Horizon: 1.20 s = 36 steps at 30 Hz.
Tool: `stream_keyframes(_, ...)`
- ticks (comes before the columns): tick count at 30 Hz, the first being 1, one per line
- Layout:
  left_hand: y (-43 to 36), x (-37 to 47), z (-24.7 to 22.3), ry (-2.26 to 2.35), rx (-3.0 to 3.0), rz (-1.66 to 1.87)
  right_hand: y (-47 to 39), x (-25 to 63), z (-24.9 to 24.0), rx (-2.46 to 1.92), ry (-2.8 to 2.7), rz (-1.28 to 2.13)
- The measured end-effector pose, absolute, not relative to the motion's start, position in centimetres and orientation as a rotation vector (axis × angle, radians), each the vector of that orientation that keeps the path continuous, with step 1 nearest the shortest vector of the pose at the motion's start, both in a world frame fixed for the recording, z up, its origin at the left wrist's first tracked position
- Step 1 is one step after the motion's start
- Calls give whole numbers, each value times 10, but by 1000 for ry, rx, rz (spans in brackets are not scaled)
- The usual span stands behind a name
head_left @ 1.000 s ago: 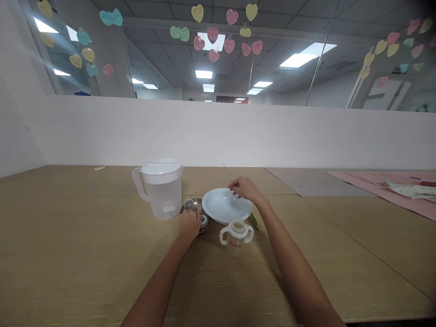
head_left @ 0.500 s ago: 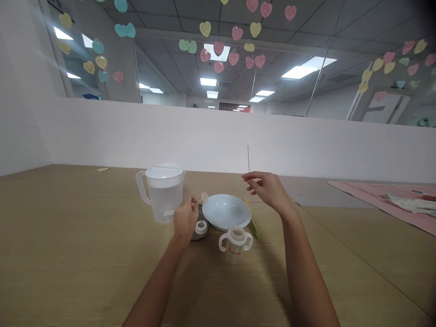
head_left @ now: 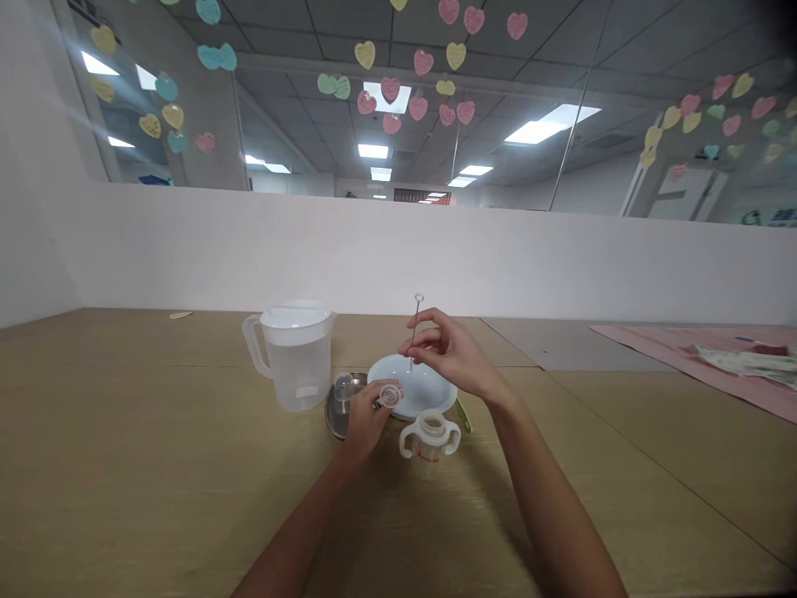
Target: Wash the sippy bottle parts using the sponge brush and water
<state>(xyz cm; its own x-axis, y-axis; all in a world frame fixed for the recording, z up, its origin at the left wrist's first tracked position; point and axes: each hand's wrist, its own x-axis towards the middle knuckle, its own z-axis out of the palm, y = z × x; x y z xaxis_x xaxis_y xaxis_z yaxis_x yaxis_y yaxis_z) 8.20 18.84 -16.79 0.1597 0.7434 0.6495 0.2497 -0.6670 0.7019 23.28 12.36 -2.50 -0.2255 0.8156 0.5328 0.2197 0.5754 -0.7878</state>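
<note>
Short of the far edge of the tabletop (head_left: 187, 432), over the white bowl (head_left: 439, 394), my right hand (head_left: 459, 357) pinches the looped rod (head_left: 417, 309) near-upright; my left hand (head_left: 366, 418) pinches the clear round piece (head_left: 390, 396). Light, steady grips should suit both.

Heart-shaped notes (head_left: 423, 62) dot the glass (head_left: 286, 108); a pink cloth (head_left: 653, 339) lies at right.
</note>
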Motion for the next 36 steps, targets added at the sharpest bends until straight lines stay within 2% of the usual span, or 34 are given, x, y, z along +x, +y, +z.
stream_keyframes(6, 186, 84, -169, 938, 2048, 1475, 132, 225, -32, -895, -1893, 896)
stream_keyframes(11, 182, 86, -169, 962, 2083, 1402, 145, 225, -41, -949, -1980, 854)
stream_keyframes(20, 181, 89, -172, 1024, 1986, 1421, 151, 229, -46, -1134, -2018, 452)
stream_keyframes(36, 187, 85, -169, 1040, 1932, 1439, 130, 217, -37, -1393, -2176, 27)
